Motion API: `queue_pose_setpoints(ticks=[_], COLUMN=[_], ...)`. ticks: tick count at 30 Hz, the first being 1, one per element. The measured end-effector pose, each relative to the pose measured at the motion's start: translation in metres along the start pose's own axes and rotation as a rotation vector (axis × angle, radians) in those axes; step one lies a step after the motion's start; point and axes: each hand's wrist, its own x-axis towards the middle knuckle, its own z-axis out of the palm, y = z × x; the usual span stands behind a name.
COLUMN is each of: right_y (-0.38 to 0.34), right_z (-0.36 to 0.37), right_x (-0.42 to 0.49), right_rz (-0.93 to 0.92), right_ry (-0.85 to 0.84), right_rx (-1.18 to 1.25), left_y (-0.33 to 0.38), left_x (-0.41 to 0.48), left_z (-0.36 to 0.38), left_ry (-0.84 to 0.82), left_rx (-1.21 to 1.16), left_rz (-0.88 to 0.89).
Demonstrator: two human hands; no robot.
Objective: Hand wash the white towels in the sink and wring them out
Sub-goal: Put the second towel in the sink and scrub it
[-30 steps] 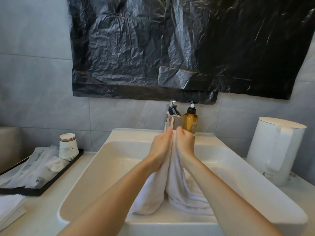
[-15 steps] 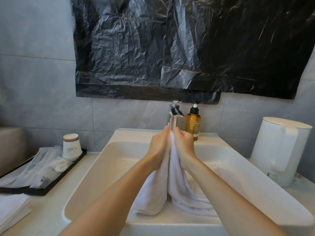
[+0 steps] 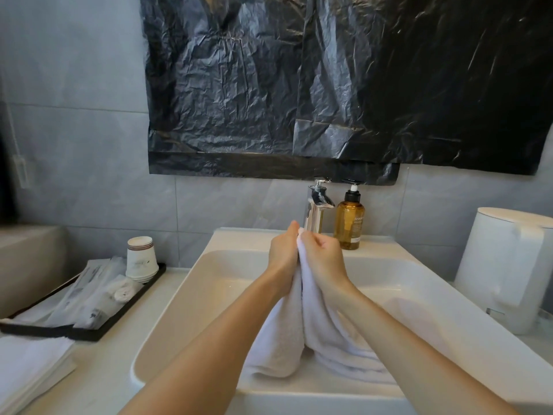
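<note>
A pale desk (image 3: 98, 372) runs across the lower part of the frame, with a deep white sink (image 3: 179, 295) set on it at lower centre. Behind it the wall (image 3: 74, 121) is large grey tile, and a crinkled black plastic sheet (image 3: 329, 85) covers most of the upper centre and upper right. A chrome faucet (image 3: 317, 211) stands at the back rim of the sink, with an amber pump bottle (image 3: 350, 223) just to its right. At the right edge is a white kettle (image 3: 505, 271). At the left, a black tray (image 3: 89, 335) carries wrapped sachets (image 3: 89, 298) and a stack of paper cups (image 3: 141, 259); folded white cloths (image 3: 30, 366) lie in the lower left corner.

In the centre of the frame the left hand (image 3: 282, 256) and right hand (image 3: 324, 260) meet over the basin, side by side, each grip closed on the top of a bunched white towel (image 3: 281, 339). The towel hangs down from the hands between the forearms, and its lower folds rest in the bottom of the sink at lower centre
</note>
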Motion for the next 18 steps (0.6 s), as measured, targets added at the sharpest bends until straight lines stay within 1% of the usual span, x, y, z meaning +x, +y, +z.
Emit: queue_pose_setpoints(ticks=[1,3,4,5,6,8,9,10,12,13,14,16,17,18], right_y=[-0.002,-0.003,-0.003,-0.002,-0.001,-0.001,-0.002,-0.003,-0.002,0.001,0.003,0.004,0.002,-0.002], right_z=[-0.001,-0.008,-0.011,-0.011,-0.010,-0.005,-0.006,-0.008,-0.014,-0.013,-0.011,-0.003,-0.001,-0.003], right_x=[0.005,0.014,0.013,0.010,0.005,-0.003,0.000,0.006,0.014,0.014,0.012,0.004,0.001,0.004], right_rz=[0.042,0.117,0.115,0.088,0.057,0.051,0.085,0.129,0.166,0.165,0.149,0.111,0.102,0.122], right_ry=[0.038,0.197,0.218,0.172,0.090,-0.047,-0.044,0.011,0.171,0.182,0.140,0.001,-0.028,-0.012], right_rx=[0.038,0.058,0.037,0.021,0.006,0.005,0.028,0.062,0.106,0.101,0.074,-0.011,-0.025,-0.012], left_y=[0.001,-0.001,-0.002,-0.002,-0.001,-0.002,-0.002,-0.002,-0.004,-0.005,-0.004,-0.003,-0.003,-0.002], left_x=[-0.002,-0.007,-0.007,-0.005,-0.003,0.000,0.000,-0.002,-0.007,-0.007,-0.006,-0.002,0.000,-0.001], left_z=[0.001,0.005,0.008,0.008,0.006,0.002,0.001,0.002,0.006,0.008,0.007,0.002,0.000,0.000], left_ry=[-0.024,-0.117,-0.130,-0.107,-0.058,0.001,-0.020,-0.064,-0.145,-0.145,-0.121,-0.037,-0.021,-0.031], left_rx=[-0.028,-0.034,-0.018,0.002,0.024,0.027,0.014,0.001,0.005,0.012,0.017,0.019,0.018,0.012], left_rz=[-0.023,-0.045,-0.039,-0.029,-0.014,0.014,0.007,-0.008,-0.019,-0.016,-0.016,-0.006,-0.002,-0.010])
